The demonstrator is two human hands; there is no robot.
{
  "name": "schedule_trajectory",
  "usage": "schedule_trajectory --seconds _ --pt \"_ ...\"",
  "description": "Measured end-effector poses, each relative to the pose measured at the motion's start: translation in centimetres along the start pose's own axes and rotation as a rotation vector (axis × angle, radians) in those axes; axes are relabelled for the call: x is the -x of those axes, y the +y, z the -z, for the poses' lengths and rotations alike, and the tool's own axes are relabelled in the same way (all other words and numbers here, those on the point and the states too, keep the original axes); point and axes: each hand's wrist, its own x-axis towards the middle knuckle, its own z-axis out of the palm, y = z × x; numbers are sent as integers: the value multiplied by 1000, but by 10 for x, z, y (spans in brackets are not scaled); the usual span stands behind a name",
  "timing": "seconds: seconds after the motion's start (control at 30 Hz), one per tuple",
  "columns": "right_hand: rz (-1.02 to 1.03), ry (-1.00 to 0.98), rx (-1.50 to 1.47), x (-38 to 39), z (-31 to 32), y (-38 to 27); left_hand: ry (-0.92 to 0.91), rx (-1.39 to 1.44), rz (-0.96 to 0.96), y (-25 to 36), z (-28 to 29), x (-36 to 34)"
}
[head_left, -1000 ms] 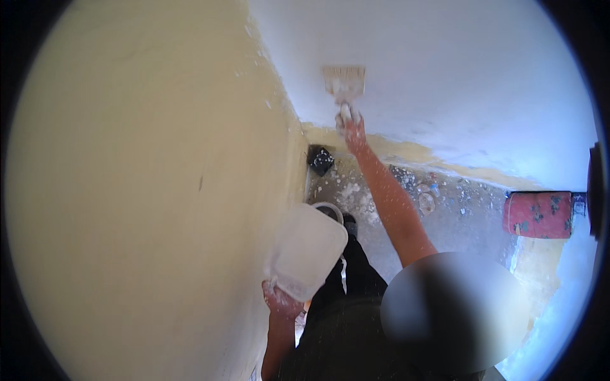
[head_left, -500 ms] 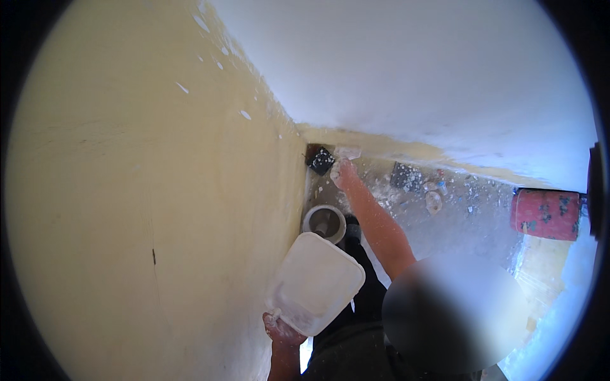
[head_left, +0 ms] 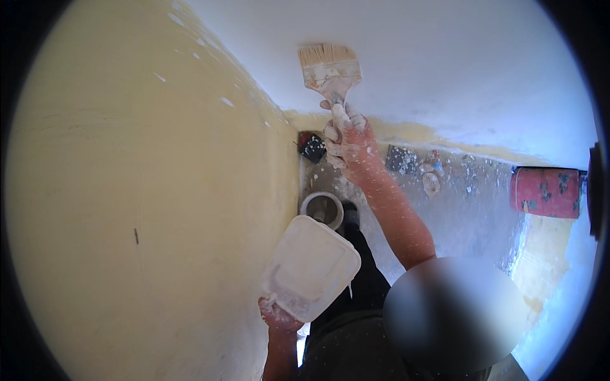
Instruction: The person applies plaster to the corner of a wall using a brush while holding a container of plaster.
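My right hand (head_left: 352, 145), spattered with white, is closed around the handle of a wide flat paintbrush (head_left: 333, 71). The pale bristles are against or just off the white-painted wall (head_left: 438, 70); contact cannot be told. Lower down, my left hand (head_left: 281, 315) grips the near left corner of a shallow white plastic tray or lid (head_left: 318, 257) with rounded corners. Whitish residue smears the tray near my fingers. It is held tilted beside the yellow wall (head_left: 146, 171), above a bucket (head_left: 340, 213) that it partly covers.
On the spattered floor are a black box-like object (head_left: 312, 148) in the corner, a dark square piece (head_left: 402, 160) and crumpled clear plastic (head_left: 431, 184). A red container (head_left: 545, 192) with dark patches stands at the right. A blurred round patch hides the lower right.
My right hand has moved up from the floor corner, and the paintbrush now shows plainly against the white wall. My left hand still holds the tray, little changed.
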Motion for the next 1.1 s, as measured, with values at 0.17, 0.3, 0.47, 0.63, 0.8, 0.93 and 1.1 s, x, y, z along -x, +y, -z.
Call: schedule_trajectory --seconds 0.17,0.3,0.47,0.63,0.8,0.93,1.1 --pt "487 -33 225 -89 120 120 132 723 113 -9 46 -2" --pt "299 54 96 -121 199 165 62 -200 -9 -12 43 -16" --pt "71 299 94 -124 265 237 157 -233 43 -15 52 -24" --pt "-212 444 -62 -110 242 253 116 -226 52 -18 58 -27" --pt "-146 236 -478 -121 218 181 58 -230 117 -18 62 -31" --pt "-150 213 -202 -83 122 87 29 -200 98 -15 55 -27" --pt "102 114 13 -23 84 54 -16 -244 99 -18 59 -27"
